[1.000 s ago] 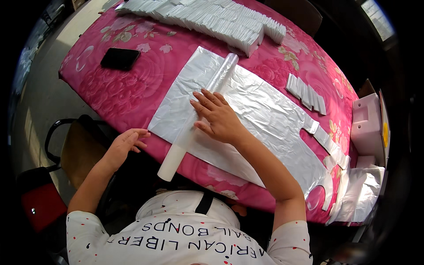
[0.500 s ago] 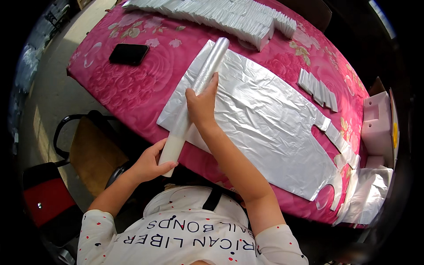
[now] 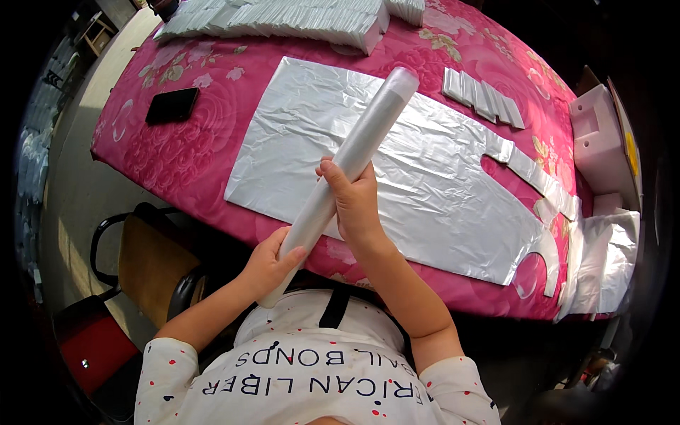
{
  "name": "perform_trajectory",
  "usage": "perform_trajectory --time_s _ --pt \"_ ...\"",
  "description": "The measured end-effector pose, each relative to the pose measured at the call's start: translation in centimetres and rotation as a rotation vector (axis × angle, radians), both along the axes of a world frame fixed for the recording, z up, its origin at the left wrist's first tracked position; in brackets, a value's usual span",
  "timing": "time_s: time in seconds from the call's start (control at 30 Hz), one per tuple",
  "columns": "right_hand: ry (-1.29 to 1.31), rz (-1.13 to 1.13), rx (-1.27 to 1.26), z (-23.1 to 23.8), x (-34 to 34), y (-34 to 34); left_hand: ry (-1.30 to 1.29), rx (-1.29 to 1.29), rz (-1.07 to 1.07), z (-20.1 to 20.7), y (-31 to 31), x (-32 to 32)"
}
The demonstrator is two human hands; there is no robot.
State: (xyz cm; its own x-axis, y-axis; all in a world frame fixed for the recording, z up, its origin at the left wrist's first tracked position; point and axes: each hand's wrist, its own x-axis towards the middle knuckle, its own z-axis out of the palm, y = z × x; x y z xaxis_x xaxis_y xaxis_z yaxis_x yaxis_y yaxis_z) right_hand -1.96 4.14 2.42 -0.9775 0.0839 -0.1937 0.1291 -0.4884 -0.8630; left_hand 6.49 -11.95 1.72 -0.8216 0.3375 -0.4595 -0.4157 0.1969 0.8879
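Both my hands grip a long, pale roll of plastic film (image 3: 373, 113), held slantwise with its far end pointing up and right. My left hand (image 3: 270, 263) is closed round the lower part, close to my body. Farther up, my right hand (image 3: 358, 205) wraps the middle, its thumb on top. Under the roll, a flat sheet of silvery-white plastic bags (image 3: 418, 184) with cut-out handles spreads over the table. Its handle loops (image 3: 528, 170) point right. Part of the sheet is hidden by the roll and my right hand.
A pink floral tablecloth (image 3: 191, 152) covers the table. On it lie a black phone (image 3: 172, 105), long rows of folded white packets (image 3: 297, 19) at the back and a smaller row (image 3: 482, 98). A white foam box (image 3: 598, 138) and crumpled plastic (image 3: 602, 262) are at right; chairs (image 3: 152, 262) stand left.
The roll has come away from the sheet's left edge and moved right, its far end now raised. Both hands have moved with it. The whole view has shifted slightly.
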Motion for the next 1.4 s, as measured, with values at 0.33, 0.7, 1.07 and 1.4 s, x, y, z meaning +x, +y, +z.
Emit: perform_trajectory --time_s 0.33,0.7,1.07,1.4 --pt "-0.012 -0.166 0.392 -1.3 -2.4 14.6 -0.632 0.354 -0.237 -1.1 -2.1 1.7" --pt "-0.092 0.286 0.570 -0.2 -2.7 16.5 -0.746 0.494 -0.250 -2.4 -3.9 3.0" --pt "-0.113 0.368 0.613 -0.4 -3.3 15.4 -0.757 0.518 -0.262 -2.3 -3.9 2.8" --pt "-0.096 -0.172 0.841 -1.5 -3.7 29.6 -0.828 0.296 -0.433 -1.5 -6.8 2.0"
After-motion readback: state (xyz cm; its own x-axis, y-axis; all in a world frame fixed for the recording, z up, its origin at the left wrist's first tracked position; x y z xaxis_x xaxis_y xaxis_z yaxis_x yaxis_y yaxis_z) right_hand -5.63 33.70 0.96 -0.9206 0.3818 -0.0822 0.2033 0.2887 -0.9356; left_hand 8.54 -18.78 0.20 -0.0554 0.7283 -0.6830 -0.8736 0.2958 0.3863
